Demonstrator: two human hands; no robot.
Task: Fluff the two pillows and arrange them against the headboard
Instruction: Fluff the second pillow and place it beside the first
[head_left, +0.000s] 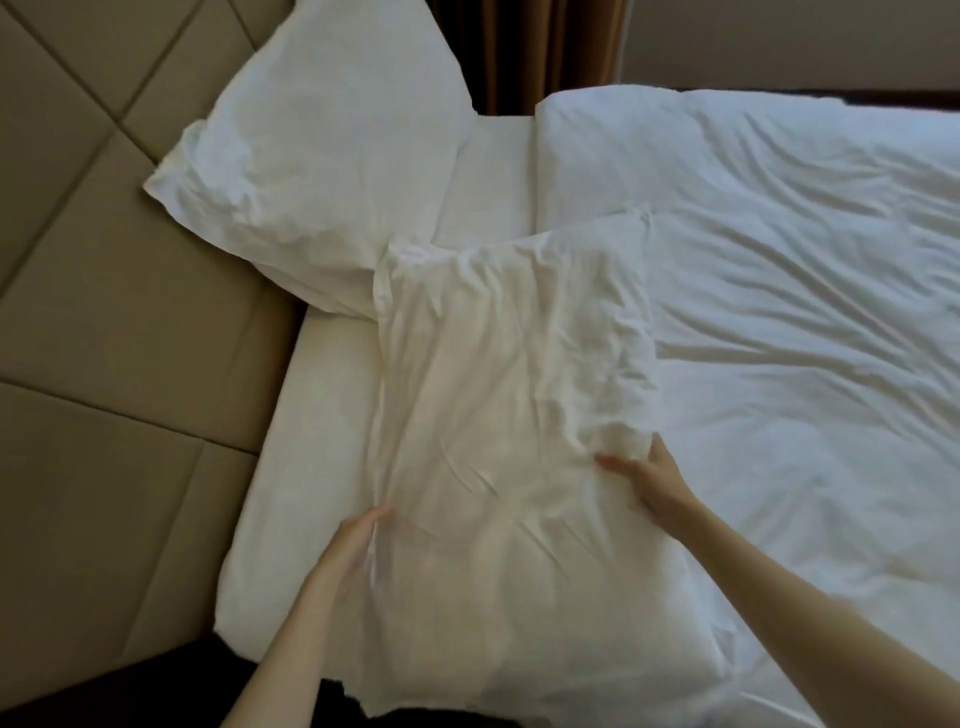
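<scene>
Two white pillows lie on the bed. The near pillow (498, 415) is wrinkled and lies lengthwise in front of me, away from the headboard. My left hand (353, 545) presses against its left side with the fingers dug into the cloth. My right hand (644, 473) grips its right edge, where the fabric bunches under the fingers. The far pillow (322, 156) leans against the padded beige headboard (104, 312) at the upper left, and its lower corner touches the near pillow's top corner.
A rumpled white duvet (779, 312) covers the bed to the right. Bare white sheet (322, 415) shows between the near pillow and the headboard. Brown curtains (530, 47) hang at the far side. Dark floor (130, 691) shows at the bottom left.
</scene>
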